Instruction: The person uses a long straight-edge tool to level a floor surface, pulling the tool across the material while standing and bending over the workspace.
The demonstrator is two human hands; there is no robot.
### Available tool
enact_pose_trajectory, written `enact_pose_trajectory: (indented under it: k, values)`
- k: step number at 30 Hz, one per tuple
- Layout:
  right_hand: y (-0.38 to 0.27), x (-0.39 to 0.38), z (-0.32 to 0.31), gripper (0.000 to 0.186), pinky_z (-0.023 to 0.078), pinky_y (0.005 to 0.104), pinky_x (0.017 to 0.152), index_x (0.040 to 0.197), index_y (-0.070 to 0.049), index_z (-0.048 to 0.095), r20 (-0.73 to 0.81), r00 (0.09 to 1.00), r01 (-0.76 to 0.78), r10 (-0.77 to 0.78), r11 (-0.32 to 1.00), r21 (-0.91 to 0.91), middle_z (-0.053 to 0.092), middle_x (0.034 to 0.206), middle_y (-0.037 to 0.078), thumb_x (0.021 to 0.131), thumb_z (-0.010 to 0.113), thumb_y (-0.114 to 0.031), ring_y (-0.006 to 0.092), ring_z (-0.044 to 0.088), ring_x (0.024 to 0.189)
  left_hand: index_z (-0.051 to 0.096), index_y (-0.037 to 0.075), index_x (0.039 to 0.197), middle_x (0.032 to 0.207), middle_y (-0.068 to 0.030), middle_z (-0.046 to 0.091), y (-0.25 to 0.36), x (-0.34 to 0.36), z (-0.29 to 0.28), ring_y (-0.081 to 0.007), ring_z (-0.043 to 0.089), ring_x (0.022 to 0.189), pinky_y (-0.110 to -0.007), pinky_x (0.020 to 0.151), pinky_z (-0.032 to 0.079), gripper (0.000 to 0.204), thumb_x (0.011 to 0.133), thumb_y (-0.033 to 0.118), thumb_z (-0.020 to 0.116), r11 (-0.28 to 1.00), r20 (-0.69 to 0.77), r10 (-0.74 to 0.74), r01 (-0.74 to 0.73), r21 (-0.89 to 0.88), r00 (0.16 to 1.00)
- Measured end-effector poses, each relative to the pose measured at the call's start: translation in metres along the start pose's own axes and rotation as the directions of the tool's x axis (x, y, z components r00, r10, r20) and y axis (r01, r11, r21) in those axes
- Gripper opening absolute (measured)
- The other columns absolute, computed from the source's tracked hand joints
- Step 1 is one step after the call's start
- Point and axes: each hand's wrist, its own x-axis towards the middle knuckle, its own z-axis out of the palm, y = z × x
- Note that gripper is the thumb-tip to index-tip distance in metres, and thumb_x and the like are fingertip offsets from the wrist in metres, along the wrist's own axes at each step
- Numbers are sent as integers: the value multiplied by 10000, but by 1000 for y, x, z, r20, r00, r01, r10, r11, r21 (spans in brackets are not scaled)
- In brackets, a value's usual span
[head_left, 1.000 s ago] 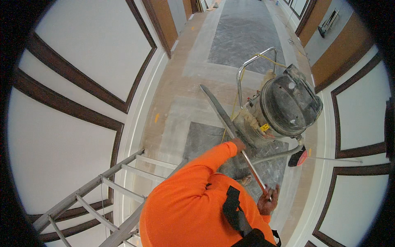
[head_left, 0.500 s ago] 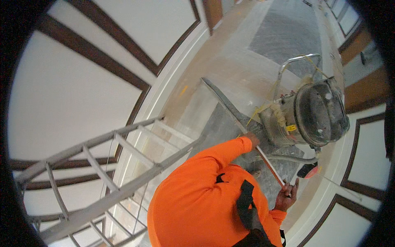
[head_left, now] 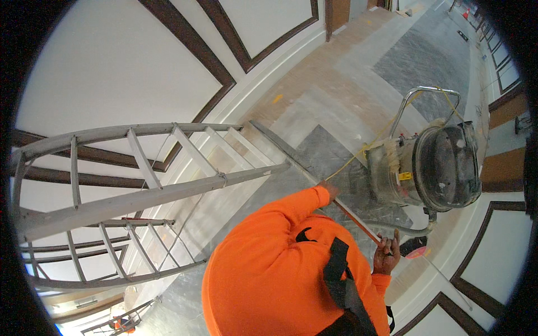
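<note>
In the head view, the pole (head_left: 356, 219) slants away from the body, its long dark head (head_left: 273, 139) lying far out by the lower end of a ladder (head_left: 196, 191). The left hand (head_left: 332, 191) wraps the shaft partway along. The right hand (head_left: 385, 256) curls about the near end, one finger standing off it. Both hands are well apart, neither spread.

To the right stands a dusty drum-shaped vacuum (head_left: 395, 173). A grey hose (head_left: 409, 231) leaves its base and runs toward the body; whether it joins the pole cannot be told. A yellow cord (head_left: 350, 163) trails over the floor (head_left: 311, 103), and a black-and-red piece (head_left: 413, 247) lies near the right wall.

The work seems under way rather than finished: the pole is in use-ready hold and its head is out ahead. Pale film and smears cover grey and tan floor alike, so no stretch reads clearly as done; much appears left.
</note>
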Motion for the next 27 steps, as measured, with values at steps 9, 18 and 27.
enact_pose_trajectory:
  k: [9, 18, 27]
  values:
    - [-66, -19, -51, 381, 417, 438, 945, 1290, 24, 446, 151, 986, 76, -67, 996, -55, 332, 510, -27, 944, 445, -136, 150, 465, 586, 691, 112, 906, 889, -119, 687, 83, 0, -9, -310, 655, 885, -467, 765, 505, 198, 718, 160, 649, 999, 144, -8, 14, -44, 990]
    - [-177, -61, -102, 448, 449, 362, 791, 1383, 48, 338, 33, 978, 209, -207, 963, -168, 314, 480, -34, 988, 383, -160, 134, 399, 509, 691, 111, 925, 874, -130, 677, 213, 28, 0, -332, 652, 866, -454, 742, 525, 252, 674, 129, 668, 975, 15, 143, -139, -171, 990]
    - [-188, -81, -155, 432, 431, 383, 830, 1321, 75, 402, -25, 969, 233, -246, 941, -245, 289, 502, -28, 956, 436, -153, 137, 376, 542, 671, 109, 969, 919, -127, 670, 248, 15, 8, -327, 647, 895, -457, 740, 520, 288, 682, 92, 656, 953, -57, 187, -195, -233, 981]
